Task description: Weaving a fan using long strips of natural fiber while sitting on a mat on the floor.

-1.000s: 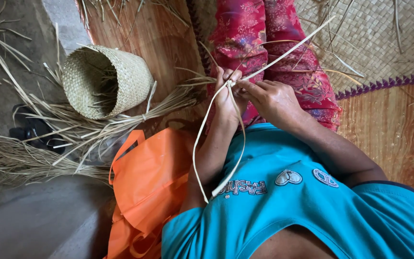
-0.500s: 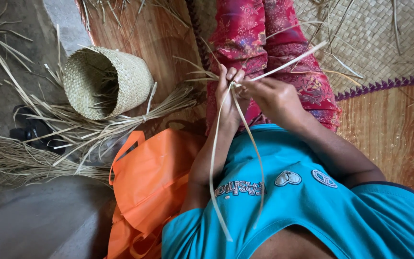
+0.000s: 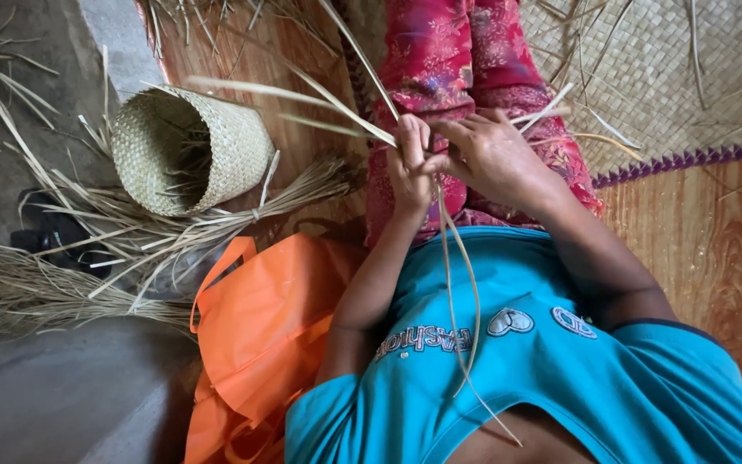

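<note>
Strip tails swung down; two hands (image 3: pixel 453 159) pinch two strips (image 3: pixel 457 258).

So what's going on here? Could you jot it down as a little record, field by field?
left hand: left hand pinches pale leaf strips
right hand: right hand grips the same strips, touching the left
strips: ends trail over the blue shirt
nearby: woven basket on its side; dry fibre bundle; orange bag
floor: woven mat

Teal shirt (image 3: pixel 551 361), orange bag (image 3: pixel 259 335), red floral (pink blossoms) skirt (image 3: pixel 440 51).
</note>
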